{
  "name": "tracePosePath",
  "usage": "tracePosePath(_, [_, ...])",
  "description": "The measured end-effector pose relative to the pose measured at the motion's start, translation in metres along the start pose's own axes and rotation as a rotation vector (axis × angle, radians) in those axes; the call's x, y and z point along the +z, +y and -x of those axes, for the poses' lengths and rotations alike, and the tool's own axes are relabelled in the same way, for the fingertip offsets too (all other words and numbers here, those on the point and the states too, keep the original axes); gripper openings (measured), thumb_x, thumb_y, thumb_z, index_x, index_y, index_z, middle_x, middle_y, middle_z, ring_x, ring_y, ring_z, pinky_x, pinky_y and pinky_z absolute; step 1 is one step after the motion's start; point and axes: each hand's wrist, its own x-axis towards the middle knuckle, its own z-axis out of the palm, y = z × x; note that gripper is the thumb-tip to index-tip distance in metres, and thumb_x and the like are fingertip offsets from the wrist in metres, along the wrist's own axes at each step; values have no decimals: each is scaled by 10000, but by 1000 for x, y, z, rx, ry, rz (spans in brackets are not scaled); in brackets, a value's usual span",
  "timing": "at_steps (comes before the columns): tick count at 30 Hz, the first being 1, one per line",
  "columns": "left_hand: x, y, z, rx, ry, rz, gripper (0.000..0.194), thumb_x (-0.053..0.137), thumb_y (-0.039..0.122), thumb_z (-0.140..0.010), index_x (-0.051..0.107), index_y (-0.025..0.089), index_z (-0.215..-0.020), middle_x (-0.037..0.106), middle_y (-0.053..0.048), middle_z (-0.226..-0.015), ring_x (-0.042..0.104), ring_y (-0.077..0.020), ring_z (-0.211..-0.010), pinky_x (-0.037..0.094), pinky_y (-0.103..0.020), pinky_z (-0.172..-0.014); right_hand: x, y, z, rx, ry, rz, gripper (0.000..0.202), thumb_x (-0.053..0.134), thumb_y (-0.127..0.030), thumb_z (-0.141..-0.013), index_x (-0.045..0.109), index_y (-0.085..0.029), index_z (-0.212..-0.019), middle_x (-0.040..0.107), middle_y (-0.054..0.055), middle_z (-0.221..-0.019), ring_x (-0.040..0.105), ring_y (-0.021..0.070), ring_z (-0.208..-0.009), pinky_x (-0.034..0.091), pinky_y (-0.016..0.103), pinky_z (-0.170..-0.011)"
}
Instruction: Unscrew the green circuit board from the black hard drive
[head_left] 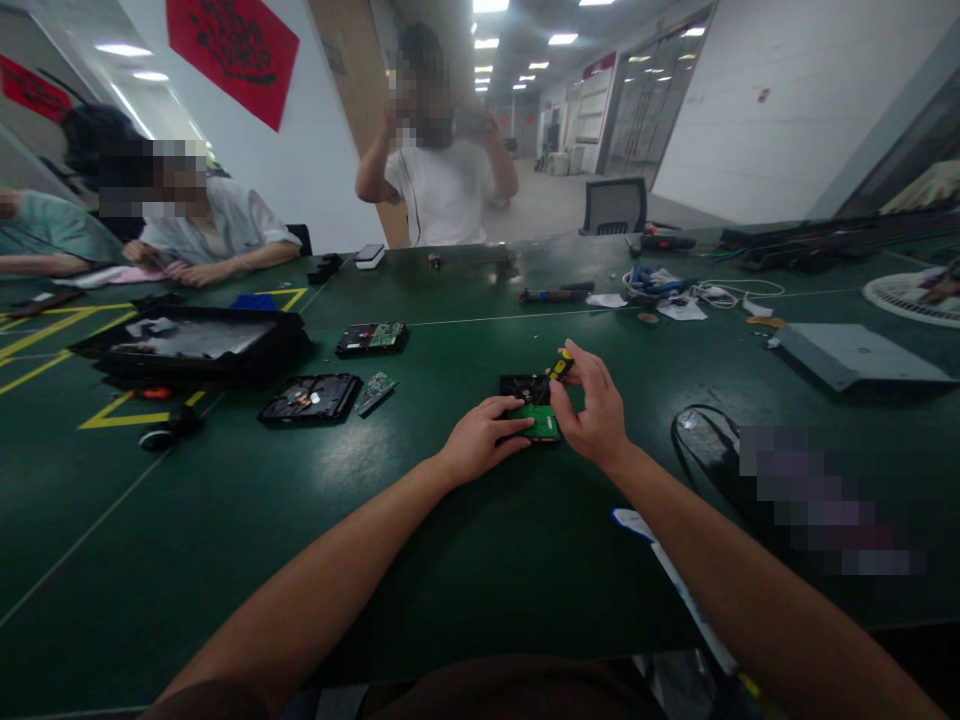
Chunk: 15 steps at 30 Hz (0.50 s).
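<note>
A black hard drive [517, 385] with a green circuit board [541, 424] lies on the dark green table in front of me. My left hand [489, 436] rests on the drive's left side, its fingers over the green board. In my right hand [592, 405] is a yellow and black screwdriver [561, 366], gripped between thumb and fingers above the drive's right side. The screwdriver's tip is too small to make out. To the left are another black drive [319, 397], a loose circuit board [376, 392] and a further drive [373, 337].
A black tray [202, 345] stands at the left. Bundled cables [656, 283] lie at the back right, with a grey metal panel [859, 355] nearer. A black strap [694, 450] curves beside my right forearm. People sit or stand across the table [450, 560].
</note>
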Motion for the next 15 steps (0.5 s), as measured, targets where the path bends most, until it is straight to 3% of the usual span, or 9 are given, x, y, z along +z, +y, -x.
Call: tracePosePath(15, [-1,1,0,0,-13,-2,334,684,387,-967,728,260,-1273,617,-121,-1422,575,-312,-1340,528,-557,-1089,0,0,0,20,28,18,647,645,-229,-934,415,-327,-1531,578,109,-1310,680,228,-916,654,450,-812])
